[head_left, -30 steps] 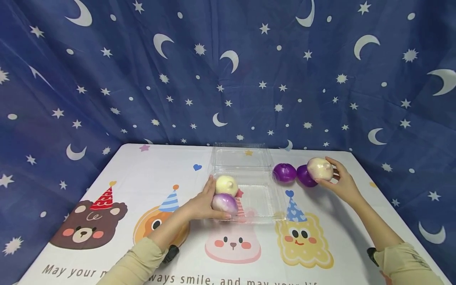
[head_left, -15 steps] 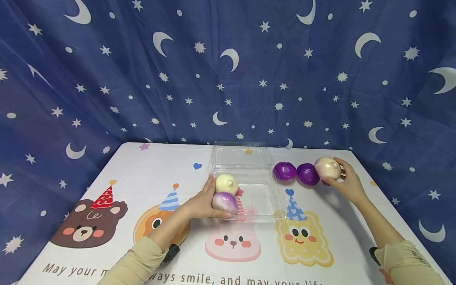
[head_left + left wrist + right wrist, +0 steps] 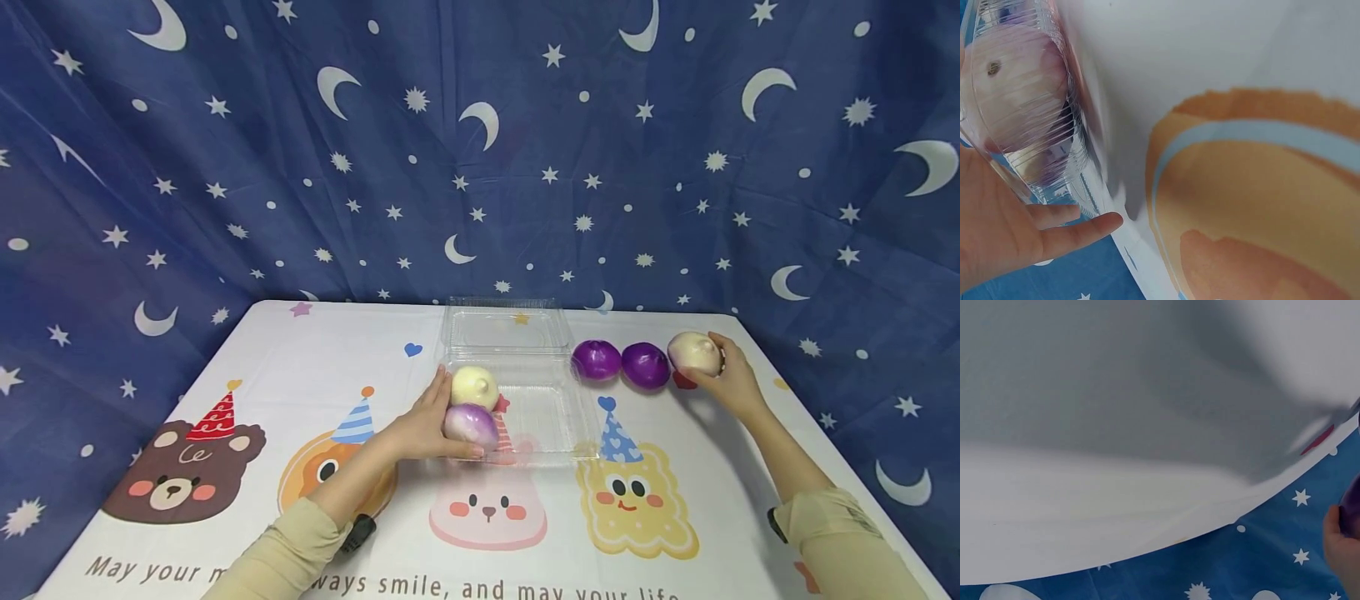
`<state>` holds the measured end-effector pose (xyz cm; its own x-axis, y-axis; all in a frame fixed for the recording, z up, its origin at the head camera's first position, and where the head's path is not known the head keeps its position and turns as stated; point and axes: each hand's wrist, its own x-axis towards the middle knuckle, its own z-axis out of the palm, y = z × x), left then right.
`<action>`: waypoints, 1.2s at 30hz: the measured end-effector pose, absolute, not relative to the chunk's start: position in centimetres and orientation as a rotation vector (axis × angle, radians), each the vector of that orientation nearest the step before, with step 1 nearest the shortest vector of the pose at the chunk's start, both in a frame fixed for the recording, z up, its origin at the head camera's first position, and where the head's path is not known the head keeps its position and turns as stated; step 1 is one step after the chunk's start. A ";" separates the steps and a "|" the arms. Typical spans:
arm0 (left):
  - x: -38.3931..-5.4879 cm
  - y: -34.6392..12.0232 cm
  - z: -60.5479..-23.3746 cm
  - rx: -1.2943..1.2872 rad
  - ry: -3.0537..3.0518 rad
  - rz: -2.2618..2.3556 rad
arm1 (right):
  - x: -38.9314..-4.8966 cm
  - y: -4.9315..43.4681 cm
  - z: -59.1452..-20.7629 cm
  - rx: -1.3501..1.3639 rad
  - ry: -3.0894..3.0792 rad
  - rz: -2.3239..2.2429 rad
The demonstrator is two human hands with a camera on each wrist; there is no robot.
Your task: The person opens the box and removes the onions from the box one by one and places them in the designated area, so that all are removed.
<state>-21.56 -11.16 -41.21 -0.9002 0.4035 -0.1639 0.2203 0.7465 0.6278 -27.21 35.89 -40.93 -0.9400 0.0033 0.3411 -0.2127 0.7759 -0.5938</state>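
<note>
My right hand (image 3: 735,383) grips a pale onion (image 3: 695,353) with a purple tinge, its thumb at the near side and fingers at the far right. In the right wrist view, part of that hand (image 3: 1342,550) and a purple surface (image 3: 1352,506) show at the edge. My left hand (image 3: 422,429) rests along the left side of a clear plastic container (image 3: 551,417), thumb at its front edge. The left wrist view shows straight fingers beside the ribbed wall. Inside, on the left, are a cream onion (image 3: 474,388) and a white-purple onion (image 3: 471,427).
Two deep purple onions, a left one (image 3: 596,361) and a right one (image 3: 646,366), sit right of the container. Its lid (image 3: 506,329) lies open at the back. A cartoon-printed white cloth (image 3: 352,333) covers the table, and a starry blue curtain (image 3: 517,242) hangs behind.
My right hand has carried the pale onion a little to the right, away from the purple pair, uncovering the right purple one. The left hand has stayed on the container.
</note>
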 end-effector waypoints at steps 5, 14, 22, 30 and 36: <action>-21.5 -11.2 -41.1 0.492 2.666 0.902 | -27.9 35.9 -40.7 0.083 -2.717 0.956; -21.5 -11.2 -41.0 0.512 2.665 0.892 | -28.5 36.3 -41.3 0.005 -2.806 0.922; -21.5 -11.3 -41.0 0.506 2.663 0.867 | -28.8 36.5 -42.0 -0.044 -2.889 0.896; -21.6 -11.3 -41.2 0.507 2.671 0.865 | -29.5 36.5 -42.6 -0.077 -2.924 0.915; -21.6 -11.3 -41.2 0.505 2.666 0.864 | -29.8 36.9 -43.0 -0.066 -2.908 0.907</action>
<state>-21.60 -11.30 -41.21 -0.8956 0.4128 -0.1656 0.2371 0.7581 0.6075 -29.84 36.88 -43.04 -0.9945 0.0696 0.0777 0.0131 0.8221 -0.5691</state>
